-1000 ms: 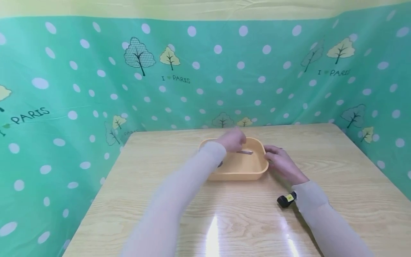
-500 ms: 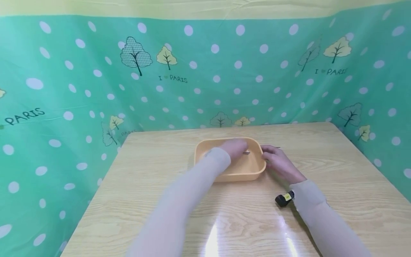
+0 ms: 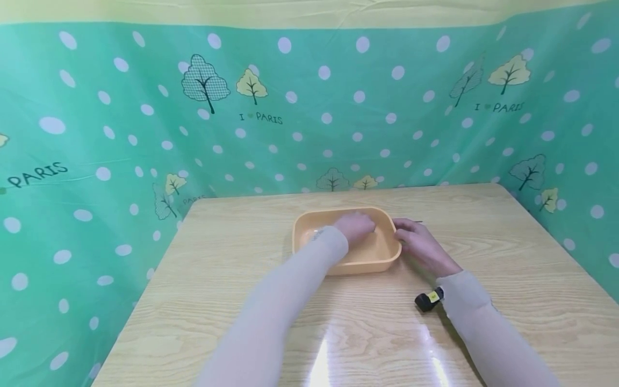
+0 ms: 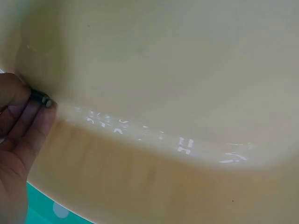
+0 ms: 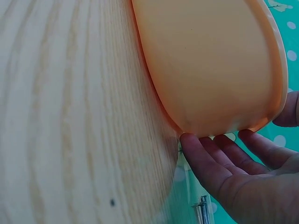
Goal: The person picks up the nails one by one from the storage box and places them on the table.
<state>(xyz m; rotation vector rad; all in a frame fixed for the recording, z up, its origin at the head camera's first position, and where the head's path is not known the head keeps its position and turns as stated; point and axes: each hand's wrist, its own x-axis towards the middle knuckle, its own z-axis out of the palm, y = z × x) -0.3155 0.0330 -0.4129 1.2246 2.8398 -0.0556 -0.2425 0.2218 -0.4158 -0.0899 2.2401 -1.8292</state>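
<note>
My left hand [image 3: 357, 227] reaches down into a peach-coloured plastic basin [image 3: 358, 267], near its far side. In the left wrist view its thumb and fingers pinch thin dark rods [image 4: 41, 97]; two pale round ends show past the fingertips, and the rest is hidden in the hand. At the basin's right end is my right hand [image 3: 420, 243]. The right wrist view has its fingers [image 5: 203, 156] against the outside of the basin wall and its thumb [image 5: 287, 112] at the rim.
Just beyond the right hand lies a slim item with silvery rods [image 5: 202, 210], mostly hidden in the head view. A black wrist camera [image 3: 427, 300] sits at the right cuff. The wooden table [image 3: 232, 279] ends at a green dotted curtain [image 3: 358, 113].
My left hand has lowered into the basin and over the thin rods, which showed beside it earlier. The basin has shifted slightly left in view; the right hand keeps its place on it.
</note>
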